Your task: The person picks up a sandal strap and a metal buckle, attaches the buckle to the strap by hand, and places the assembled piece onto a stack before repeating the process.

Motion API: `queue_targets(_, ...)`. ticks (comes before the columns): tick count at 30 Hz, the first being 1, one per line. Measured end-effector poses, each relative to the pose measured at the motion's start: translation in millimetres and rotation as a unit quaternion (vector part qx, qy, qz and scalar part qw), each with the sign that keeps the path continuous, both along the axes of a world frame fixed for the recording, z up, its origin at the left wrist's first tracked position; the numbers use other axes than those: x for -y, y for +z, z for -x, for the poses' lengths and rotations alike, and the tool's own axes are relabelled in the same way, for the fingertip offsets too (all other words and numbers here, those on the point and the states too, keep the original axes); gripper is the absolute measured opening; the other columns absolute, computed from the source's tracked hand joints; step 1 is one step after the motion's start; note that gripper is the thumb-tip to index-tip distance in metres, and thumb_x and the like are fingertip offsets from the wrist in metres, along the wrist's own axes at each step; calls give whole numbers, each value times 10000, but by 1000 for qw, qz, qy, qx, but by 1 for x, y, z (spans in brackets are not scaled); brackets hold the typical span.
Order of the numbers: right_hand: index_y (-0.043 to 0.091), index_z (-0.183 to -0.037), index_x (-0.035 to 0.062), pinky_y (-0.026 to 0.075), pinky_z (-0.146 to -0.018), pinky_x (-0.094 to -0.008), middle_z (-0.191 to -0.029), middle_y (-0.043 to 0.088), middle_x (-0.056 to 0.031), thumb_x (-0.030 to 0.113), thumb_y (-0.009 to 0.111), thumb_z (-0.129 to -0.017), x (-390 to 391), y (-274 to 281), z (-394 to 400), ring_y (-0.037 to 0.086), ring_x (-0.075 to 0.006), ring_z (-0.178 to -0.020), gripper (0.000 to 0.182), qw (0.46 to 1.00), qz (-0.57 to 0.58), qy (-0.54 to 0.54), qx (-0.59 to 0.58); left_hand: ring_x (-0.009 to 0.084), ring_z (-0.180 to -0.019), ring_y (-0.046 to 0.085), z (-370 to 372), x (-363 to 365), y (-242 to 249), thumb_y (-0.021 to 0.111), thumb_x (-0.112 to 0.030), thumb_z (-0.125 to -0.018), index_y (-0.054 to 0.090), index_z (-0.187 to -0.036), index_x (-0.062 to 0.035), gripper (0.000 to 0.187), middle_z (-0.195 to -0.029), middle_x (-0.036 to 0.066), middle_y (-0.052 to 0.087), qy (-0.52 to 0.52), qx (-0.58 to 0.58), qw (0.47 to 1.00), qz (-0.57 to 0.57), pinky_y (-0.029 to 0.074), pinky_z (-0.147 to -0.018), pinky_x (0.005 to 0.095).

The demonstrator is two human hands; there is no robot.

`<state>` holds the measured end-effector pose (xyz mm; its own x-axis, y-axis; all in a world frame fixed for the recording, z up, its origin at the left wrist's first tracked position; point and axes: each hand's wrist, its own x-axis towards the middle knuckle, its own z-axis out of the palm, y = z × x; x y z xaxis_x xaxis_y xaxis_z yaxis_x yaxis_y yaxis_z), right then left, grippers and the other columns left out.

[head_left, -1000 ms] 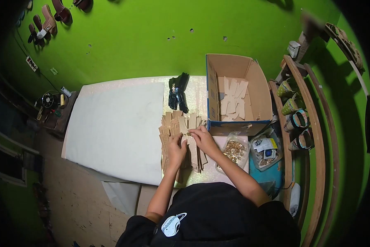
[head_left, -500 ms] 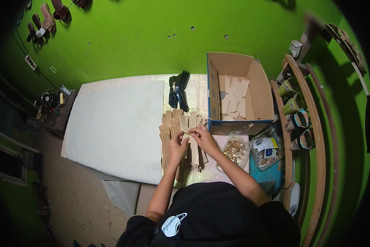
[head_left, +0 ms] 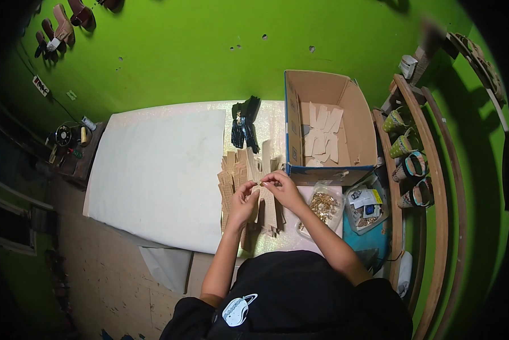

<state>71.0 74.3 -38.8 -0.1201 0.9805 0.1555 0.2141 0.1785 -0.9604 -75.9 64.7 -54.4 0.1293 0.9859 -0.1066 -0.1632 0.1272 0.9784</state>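
Note:
Both of my hands meet over a pile of beige woven-looking strips on the table. My left hand pinches the lower middle of a light beige strip piece. My right hand is closed at the same spot, its fingertips touching or nearly touching the left ones. Something tiny between the fingertips is too small to name. Behind the pile lies a bundle of black shiny strips. To the right of my right hand sits a clear container of gold-coloured pieces.
An open cardboard box holds pale cut pieces. Beside it stands a second plastic container. A white sheet covers the table's left. Wooden racks with footwear rise at right; a spool stand is at far left.
The light beige piece in my hands has shifted, with one end now reaching farther toward the wall. My hands stay nearly in place.

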Motion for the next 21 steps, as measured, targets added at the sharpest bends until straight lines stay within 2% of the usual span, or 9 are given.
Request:
queue_targets(4,561,-862,1,430,-682,-235,-854,468,-57,43,535,-774,14,14,1,493,-126,-813,101,998,1,-15,-55,64,-763,522,-1,8,14,535,-24,-783,465,-1018,4,247,-910,41,547,-26,69,997,21,419,-671,170)
queue_targets(7,554,-850,-7,444,-665,-240,-852,459,-67,23,535,-766,22,23,-1,500,-150,-815,91,998,-56,-25,13,64,-762,525,-7,16,23,541,-27,-782,469,-996,11,229,-883,40,553,-18,109,993,44,423,-662,166)
queue_targets(9,545,-835,-12,448,-646,-245,-844,460,-89,9,543,-749,25,23,-2,508,-186,-796,89,982,-155,-30,102,65,-760,527,-11,20,21,551,-30,-779,488,-959,26,198,-872,46,555,2,114,993,36,425,-653,161)
queue_targets(15,520,-811,-16,443,-641,-246,-838,470,-112,-33,557,-718,30,23,2,518,-210,-774,101,974,-198,-59,97,66,-748,530,-17,30,19,544,-19,-782,516,-945,37,175,-854,51,565,48,97,994,-7,426,-660,167)
queue_targets(19,510,-820,-16,445,-649,-247,-832,481,-108,-52,562,-707,33,31,-1,521,-193,-785,130,980,-184,-41,68,69,-756,532,-19,34,30,542,-13,-782,513,-962,42,190,-868,57,567,42,102,994,-13,429,-670,174)
queue_targets(21,530,-816,-7,443,-642,-257,-830,514,-103,0,578,-716,35,34,-2,540,-197,-742,111,993,-88,-56,-49,73,-763,536,-20,35,32,543,-11,-781,517,-955,42,184,-867,60,571,36,115,992,-24,430,-682,177)
